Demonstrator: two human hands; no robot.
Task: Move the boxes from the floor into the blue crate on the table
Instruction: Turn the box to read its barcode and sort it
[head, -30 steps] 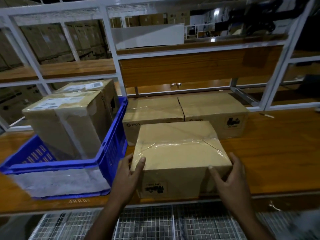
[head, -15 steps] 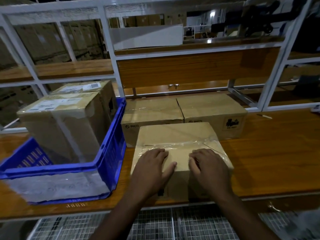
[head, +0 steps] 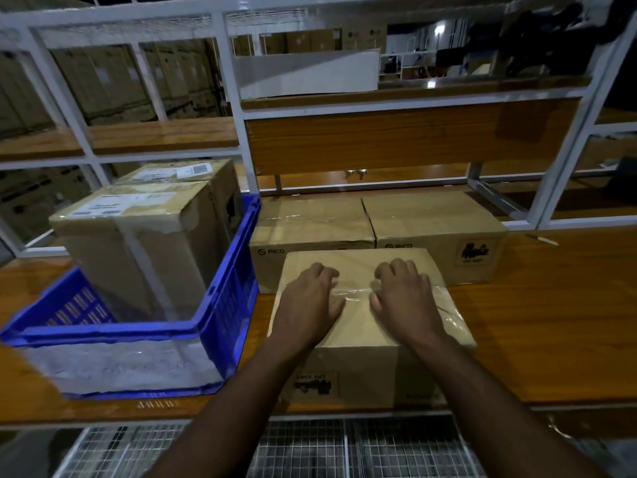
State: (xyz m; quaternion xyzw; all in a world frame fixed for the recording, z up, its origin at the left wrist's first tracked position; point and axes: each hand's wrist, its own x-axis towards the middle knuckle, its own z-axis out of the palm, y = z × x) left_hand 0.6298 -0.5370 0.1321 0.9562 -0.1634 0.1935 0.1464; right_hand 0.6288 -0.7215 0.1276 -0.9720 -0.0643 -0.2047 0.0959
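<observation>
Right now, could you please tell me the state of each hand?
Left hand: open, resting palm-down on top of the front box, gripping nothing.
Right hand: open, resting palm-down on the same box.

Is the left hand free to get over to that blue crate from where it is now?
Probably yes. The left hand rests on the front box, gripping nothing, and the blue crate stands right beside it with nothing between.
</observation>
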